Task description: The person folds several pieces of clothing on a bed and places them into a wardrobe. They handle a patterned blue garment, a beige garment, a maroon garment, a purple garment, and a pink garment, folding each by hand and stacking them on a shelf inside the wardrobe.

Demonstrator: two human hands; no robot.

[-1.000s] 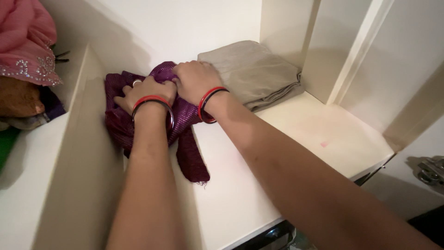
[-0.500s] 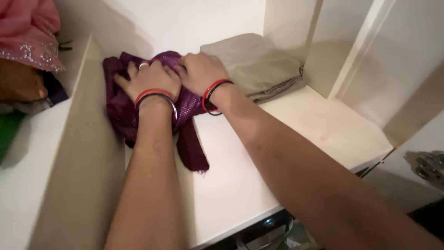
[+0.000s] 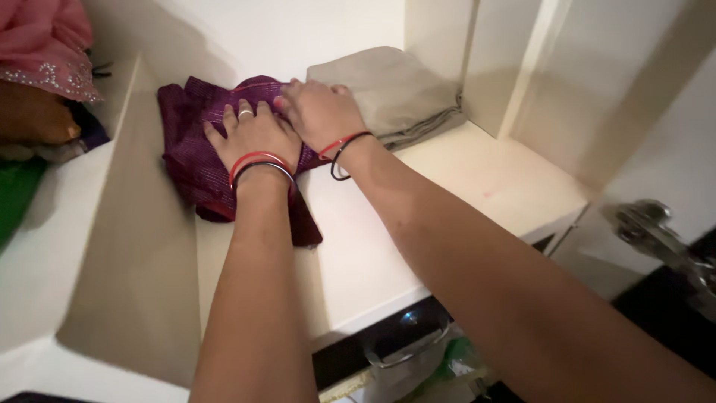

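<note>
While both our hands press down, we note the white shelf [image 3: 418, 224] beneath them as the largest surface, with an upright divider [image 3: 127, 246] just left of the pressing hands. Directly under both palms lies the purple cloth [image 3: 190, 142], bunched at the back of the shelf against the divider, one end trailing toward us past the left wrist. Touching the cloth on the right-hand side sits a folded beige cloth [image 3: 388, 89]. Left hand [image 3: 253, 138]: fingers spread flat on the purple cloth, nothing pinched. Right hand [image 3: 319, 112]: fingers extended, flat on the cloth's right edge, fingertips reaching the beige fold. Beyond the divider, pink fabric [image 3: 45, 41].
</note>
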